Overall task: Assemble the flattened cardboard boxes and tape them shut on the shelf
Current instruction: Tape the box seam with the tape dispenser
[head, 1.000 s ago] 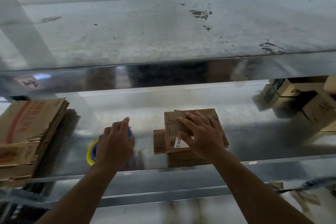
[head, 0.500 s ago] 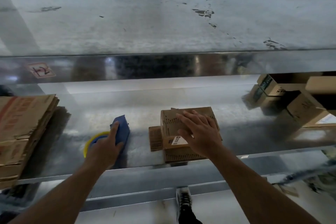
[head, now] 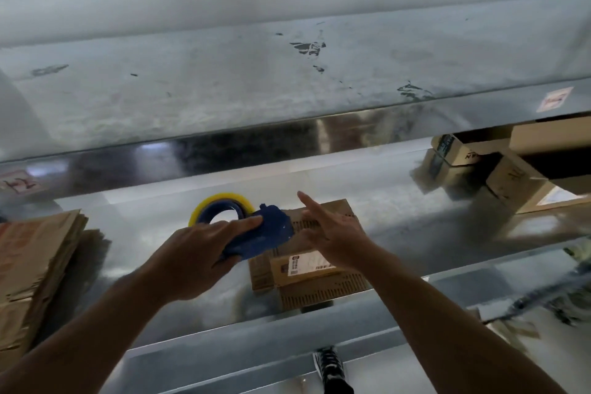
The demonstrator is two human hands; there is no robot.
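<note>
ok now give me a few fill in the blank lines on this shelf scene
The left hand grips a ___ tape dispenser.
The tape roll on it is ___.
The right hand is over the small cardboard box, which bears a ___ label.
The flattened cardboard stack lies to the ___ of both hands.
Missing words: blue; yellow; white; left.

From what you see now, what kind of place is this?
Probably a warehouse or packing room: a bare metal shelf, a stack of flat cardboard, made-up boxes, and a tape dispenser in the left hand.
</note>
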